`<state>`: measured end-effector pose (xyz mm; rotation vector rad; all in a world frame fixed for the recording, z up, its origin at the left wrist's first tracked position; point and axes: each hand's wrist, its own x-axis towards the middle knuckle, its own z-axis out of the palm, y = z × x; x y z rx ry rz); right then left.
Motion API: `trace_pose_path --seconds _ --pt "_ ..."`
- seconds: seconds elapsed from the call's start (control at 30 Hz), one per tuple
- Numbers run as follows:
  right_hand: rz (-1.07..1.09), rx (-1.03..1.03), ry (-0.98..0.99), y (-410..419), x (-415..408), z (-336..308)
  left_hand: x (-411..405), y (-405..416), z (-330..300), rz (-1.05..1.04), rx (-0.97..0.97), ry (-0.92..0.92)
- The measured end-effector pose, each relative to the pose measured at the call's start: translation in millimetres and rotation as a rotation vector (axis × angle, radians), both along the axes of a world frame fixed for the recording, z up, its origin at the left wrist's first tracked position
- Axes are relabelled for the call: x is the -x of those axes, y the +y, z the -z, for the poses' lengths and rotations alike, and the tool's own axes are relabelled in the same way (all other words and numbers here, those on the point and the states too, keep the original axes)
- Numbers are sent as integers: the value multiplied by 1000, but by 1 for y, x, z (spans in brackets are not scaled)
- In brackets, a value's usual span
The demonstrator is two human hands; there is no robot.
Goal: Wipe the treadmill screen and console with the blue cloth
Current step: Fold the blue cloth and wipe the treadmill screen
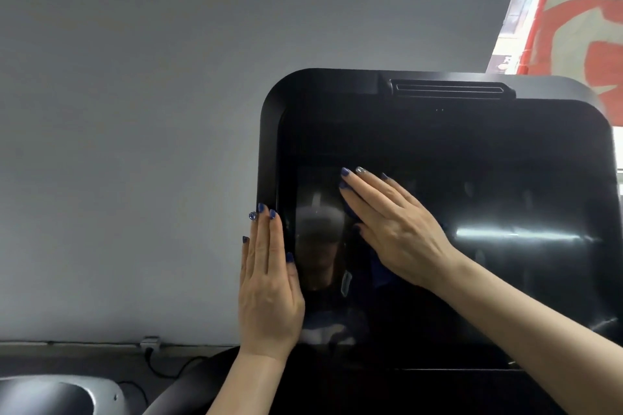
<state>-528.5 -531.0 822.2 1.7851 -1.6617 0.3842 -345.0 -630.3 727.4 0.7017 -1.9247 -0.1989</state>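
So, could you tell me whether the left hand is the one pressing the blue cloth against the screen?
No, the right hand presses the blue cloth; the left hand lies flat on the frame.

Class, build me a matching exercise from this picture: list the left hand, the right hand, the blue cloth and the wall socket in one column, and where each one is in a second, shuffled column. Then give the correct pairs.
Column one
1. left hand
2. right hand
3. blue cloth
4. wall socket

Column two
A. low on the grey wall, with a cable running from it
B. flat on the left edge of the treadmill screen
C. mostly hidden under a palm
D. spread flat on the dark glass, pressing down

Pairs: 1-B, 2-D, 3-C, 4-A
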Motion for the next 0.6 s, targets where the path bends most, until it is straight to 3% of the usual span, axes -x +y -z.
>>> trace_pose_path --seconds 0.13,0.27,0.47,0.6 --pt "13 2 -14 -24 -10 -10 -2 -1 1 13 9 -5" --pt "-81 -45 33 13 17 3 0 1 0 8 1 2" --pt "-14 64 -83 -23 -7 -11 -2 -1 1 19 -12 -17" --pt "32 -101 114 1 6 -3 -2 0 1 22 -12 -16"
